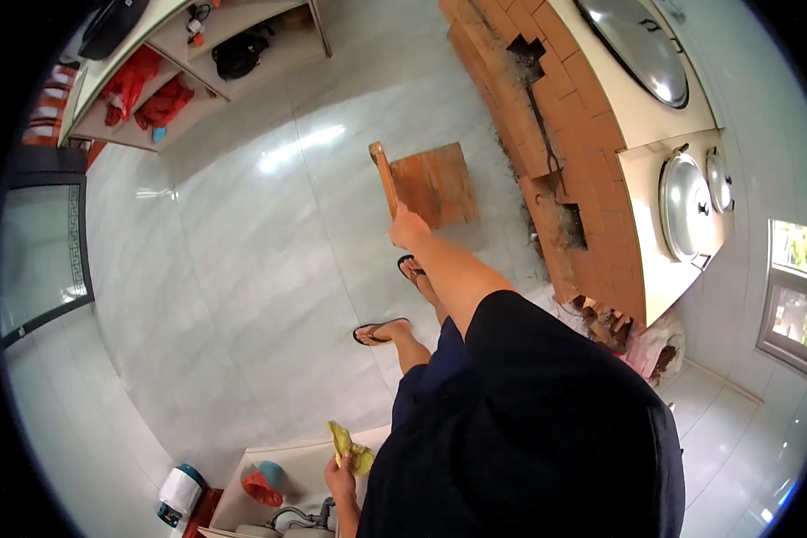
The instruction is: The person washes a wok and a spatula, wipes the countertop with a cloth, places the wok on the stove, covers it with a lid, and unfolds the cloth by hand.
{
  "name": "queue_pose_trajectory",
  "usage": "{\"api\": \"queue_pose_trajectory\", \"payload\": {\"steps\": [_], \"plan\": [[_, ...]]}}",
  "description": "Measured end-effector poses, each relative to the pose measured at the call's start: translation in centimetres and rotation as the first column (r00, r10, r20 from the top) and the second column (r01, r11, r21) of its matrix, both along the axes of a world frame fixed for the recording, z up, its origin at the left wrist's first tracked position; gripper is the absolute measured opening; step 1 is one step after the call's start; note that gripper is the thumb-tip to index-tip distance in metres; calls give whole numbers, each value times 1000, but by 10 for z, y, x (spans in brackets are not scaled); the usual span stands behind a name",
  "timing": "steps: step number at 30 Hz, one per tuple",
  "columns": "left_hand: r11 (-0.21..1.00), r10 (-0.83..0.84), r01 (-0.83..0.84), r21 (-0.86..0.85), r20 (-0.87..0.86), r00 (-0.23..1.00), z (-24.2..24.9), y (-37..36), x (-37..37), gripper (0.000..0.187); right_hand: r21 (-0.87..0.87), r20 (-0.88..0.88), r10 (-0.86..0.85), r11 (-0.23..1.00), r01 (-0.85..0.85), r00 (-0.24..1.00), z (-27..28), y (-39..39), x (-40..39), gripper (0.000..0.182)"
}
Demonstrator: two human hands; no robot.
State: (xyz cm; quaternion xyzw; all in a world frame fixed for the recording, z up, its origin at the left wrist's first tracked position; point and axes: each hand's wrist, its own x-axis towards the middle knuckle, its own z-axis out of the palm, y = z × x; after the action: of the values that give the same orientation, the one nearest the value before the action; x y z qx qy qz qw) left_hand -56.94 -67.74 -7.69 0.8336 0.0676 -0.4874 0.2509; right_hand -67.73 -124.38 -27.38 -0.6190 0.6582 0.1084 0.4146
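My right hand (410,226) is closed on the end of the upright rail of a small wooden chair (435,184), which stands on the grey tiled floor beyond my feet. Lower in the view, my left hand (340,478) pinches a crumpled yellow-green cloth (353,451). The cloth hangs beside an open-topped counter with pipes and a red and blue container (264,484).
A brick stove (583,134) with round metal lids (686,206) runs along the right. Shelves (179,54) with red bags stand at the upper left. A glass-paned door (45,242) is on the left. My sandalled feet (386,332) are on the floor.
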Motion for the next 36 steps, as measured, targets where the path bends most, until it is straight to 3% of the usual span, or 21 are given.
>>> {"api": "queue_pose_trajectory", "payload": {"steps": [3,8,10,13,15,18,21,22,24,26,27,28,29,30,32,34,36], "plan": [[999,39,-40,-16,-8,999,2,9,16,27,-32,-20,37,999,-38,999,7,5,6,44],[998,-1,3,56,-26,1000,20,6,25,26,21,-3,9,1000,-9,1000,34,8,21,30],[989,-109,107,99,12,994,19,15,28,30,-231,108,28,973,-2,994,-30,17,18,39],[979,-139,130,160,49,989,15,24,31,36,-93,58,11,996,-6,998,18,10,30,52],[967,-179,165,193,56,982,9,25,36,36,-84,13,-29,996,30,1000,17,5,37,42],[974,-167,156,163,57,984,8,36,41,35,-7,-228,124,992,-128,966,53,-6,58,51],[987,-153,146,65,120,981,22,12,56,35,-243,-206,219,933,-266,954,82,-5,75,45],[981,-191,185,48,150,970,30,0,63,35,-197,-147,330,914,-355,932,97,-2,86,43],[969,-247,247,27,195,949,47,-12,66,35,-103,-30,550,829,-550,835,130,15,99,41],[966,-219,250,-72,295,930,42,-18,74,36,-101,-48,766,635,-766,642,192,65,123,48],[955,-126,187,-231,257,958,55,-29,81,39,-171,100,826,564,-808,555,172,86,130,56],[913,-71,179,-367,289,955,54,-36,88,40,-184,272,859,489,-853,434,195,111,139,62],[852,-18,177,-492,310,950,51,-38,94,41,-236,467,820,477,-847,331,210,141,147,70],[777,34,177,-604,322,946,49,-41,102,42,-323,496,833,440,-838,246,236,169,162,75],[606,25,112,-787,160,987,92,-66,121,41,-476,606,790,454,-753,93,291,210,188,70],[523,14,254,-814,306,952,119,-75,140,39,-450,706,708,425,-785,-22,333,236,212,64],[576,107,191,-795,305,946,142,-80,154,36,-379,713,695,279,-882,-87,352,242,233,53]]}}
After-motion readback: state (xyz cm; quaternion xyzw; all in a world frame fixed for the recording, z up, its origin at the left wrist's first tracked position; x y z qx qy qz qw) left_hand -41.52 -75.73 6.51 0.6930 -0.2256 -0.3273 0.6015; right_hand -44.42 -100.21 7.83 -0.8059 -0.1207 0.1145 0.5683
